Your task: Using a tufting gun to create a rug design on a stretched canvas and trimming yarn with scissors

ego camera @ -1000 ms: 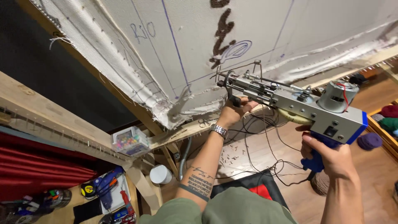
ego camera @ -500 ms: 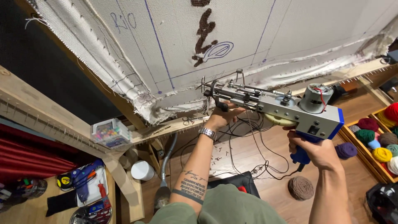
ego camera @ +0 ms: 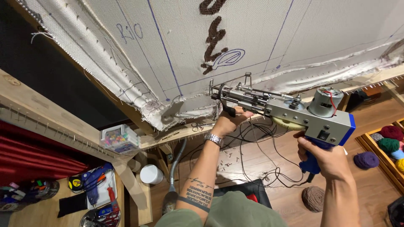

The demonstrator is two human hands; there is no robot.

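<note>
I hold a tufting gun (ego camera: 290,111), silver with a blue back end, a little below a stretched white cloth (ego camera: 210,38). My left hand (ego camera: 229,122) grips the black front handle under the gun's nose. My right hand (ego camera: 324,155) is closed around the blue rear grip. The gun's needle end (ego camera: 214,90) points left, just under a brown tufted line (ego camera: 212,35) and a blue drawn oval (ego camera: 229,59) on the cloth. A watch sits on my left wrist.
A wooden frame (ego camera: 54,122) with rows of nails holds the cloth. A clear box of coloured bits (ego camera: 119,138) rests on the beam. Cables (ego camera: 256,162) lie on the wood floor. Yarn balls (ego camera: 389,141) sit at right; a brown one (ego camera: 313,197) lies on the floor.
The view has shifted, so the gun and both hands sit lower and more to the right against the cloth. My grip on both handles is the same.
</note>
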